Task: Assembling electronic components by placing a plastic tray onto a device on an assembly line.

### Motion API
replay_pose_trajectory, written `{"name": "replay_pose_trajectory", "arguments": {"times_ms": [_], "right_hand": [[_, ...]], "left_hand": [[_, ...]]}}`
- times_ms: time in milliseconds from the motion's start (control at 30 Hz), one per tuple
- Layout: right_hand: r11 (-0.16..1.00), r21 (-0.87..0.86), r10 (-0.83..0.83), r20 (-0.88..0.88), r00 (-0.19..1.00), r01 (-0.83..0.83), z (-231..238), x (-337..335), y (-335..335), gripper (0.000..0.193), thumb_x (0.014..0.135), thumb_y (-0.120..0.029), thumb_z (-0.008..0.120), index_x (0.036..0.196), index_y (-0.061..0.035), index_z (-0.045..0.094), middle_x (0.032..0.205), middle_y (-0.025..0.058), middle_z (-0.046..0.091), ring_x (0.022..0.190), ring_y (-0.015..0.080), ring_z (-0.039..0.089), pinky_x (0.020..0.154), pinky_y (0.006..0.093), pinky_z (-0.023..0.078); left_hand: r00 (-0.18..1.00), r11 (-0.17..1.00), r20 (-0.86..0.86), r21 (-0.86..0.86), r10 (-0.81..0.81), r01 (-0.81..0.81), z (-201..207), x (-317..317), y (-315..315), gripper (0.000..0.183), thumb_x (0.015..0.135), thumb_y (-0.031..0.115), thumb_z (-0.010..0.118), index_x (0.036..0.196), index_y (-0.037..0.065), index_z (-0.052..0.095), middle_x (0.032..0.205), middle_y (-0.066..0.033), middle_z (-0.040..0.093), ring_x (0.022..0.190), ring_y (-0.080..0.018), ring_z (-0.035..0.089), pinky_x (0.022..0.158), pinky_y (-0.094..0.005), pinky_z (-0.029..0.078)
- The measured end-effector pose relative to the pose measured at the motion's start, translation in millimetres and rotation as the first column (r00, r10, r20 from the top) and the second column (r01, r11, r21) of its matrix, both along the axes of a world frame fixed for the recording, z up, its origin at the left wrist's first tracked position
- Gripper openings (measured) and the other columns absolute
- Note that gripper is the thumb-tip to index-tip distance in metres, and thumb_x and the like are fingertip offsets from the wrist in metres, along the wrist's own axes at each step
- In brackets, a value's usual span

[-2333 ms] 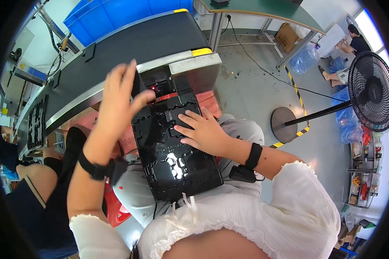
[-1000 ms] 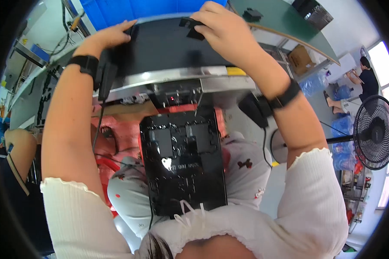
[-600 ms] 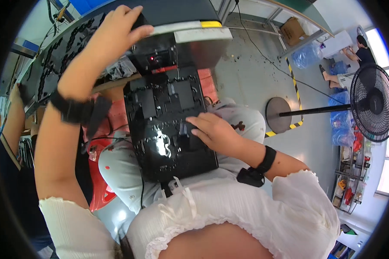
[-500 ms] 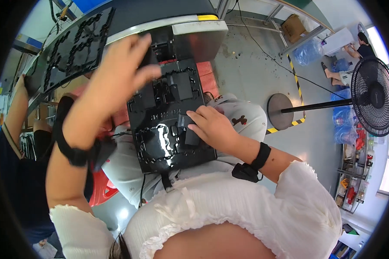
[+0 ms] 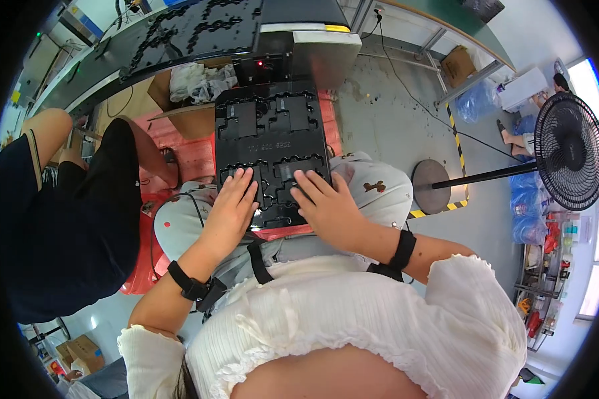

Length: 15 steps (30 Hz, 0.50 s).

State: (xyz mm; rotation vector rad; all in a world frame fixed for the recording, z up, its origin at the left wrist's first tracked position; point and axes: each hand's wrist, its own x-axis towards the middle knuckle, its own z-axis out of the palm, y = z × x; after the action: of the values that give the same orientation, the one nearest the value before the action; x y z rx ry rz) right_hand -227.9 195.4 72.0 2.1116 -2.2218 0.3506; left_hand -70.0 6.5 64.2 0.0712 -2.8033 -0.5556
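A black plastic tray [image 5: 270, 147] with moulded recesses lies across my lap. Flat dark pieces sit in its recesses, among them an upper-left piece [image 5: 242, 120] and an upper-right piece [image 5: 294, 114]. My left hand [image 5: 231, 211] rests on the tray's near left part, fingers stretched out and close together. On the near right part lies my right hand [image 5: 327, 207], its fingers spread flat beside a lower-right piece [image 5: 287, 171]. What lies under the fingertips is partly hidden.
More black trays [image 5: 199, 30] lie on the dark bench at the far left. Below it stands a cardboard box [image 5: 193, 120] with clear plastic bags. A metal-edged machine end [image 5: 326, 56] stands beyond my tray. A co-worker's leg [image 5: 123, 153] is at left; a black fan [image 5: 569, 149] stands at right.
My left hand has come down from above the tray's far left onto its near left part. My right hand stays on the near right, fingers flatter. The view has shifted, showing the bench trays further right.
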Motion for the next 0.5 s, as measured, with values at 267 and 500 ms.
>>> {"name": "replay_pose_trajectory", "arguments": {"times_ms": [267,500], "right_hand": [[0.977,0.195,-0.067,-0.081,0.995,0.081,32.8,-4.2,-23.5,0.034,0.087,-0.026,0.056,0.113,-0.0062,0.060,0.113,0.0100,0.057,0.103,0.0251,0.054,0.083,0.0473,0.041],[0.926,-0.359,-0.055,0.173,0.983,0.115,94.5,-86.5,-100.0,0.025,0.083,-0.021,0.058,0.102,-0.0035,0.062,0.102,0.0120,0.061,0.096,0.0312,0.057,0.081,0.0411,0.045]], "left_hand": [[0.997,0.997,0.013,-0.021,0.077,-0.077,-0.3,-2.1,8.2,0.042,0.085,0.002,0.054,0.125,-0.002,0.046,0.141,-0.0183,0.036,0.133,-0.0353,0.032,0.110,-0.0490,0.024],[0.992,0.991,0.088,-0.092,-0.090,0.098,15.1,-31.1,23.7,0.046,0.090,0.015,0.049,0.133,0.001,0.040,0.145,-0.0112,0.034,0.136,-0.0284,0.027,0.111,-0.0489,0.017]]}}
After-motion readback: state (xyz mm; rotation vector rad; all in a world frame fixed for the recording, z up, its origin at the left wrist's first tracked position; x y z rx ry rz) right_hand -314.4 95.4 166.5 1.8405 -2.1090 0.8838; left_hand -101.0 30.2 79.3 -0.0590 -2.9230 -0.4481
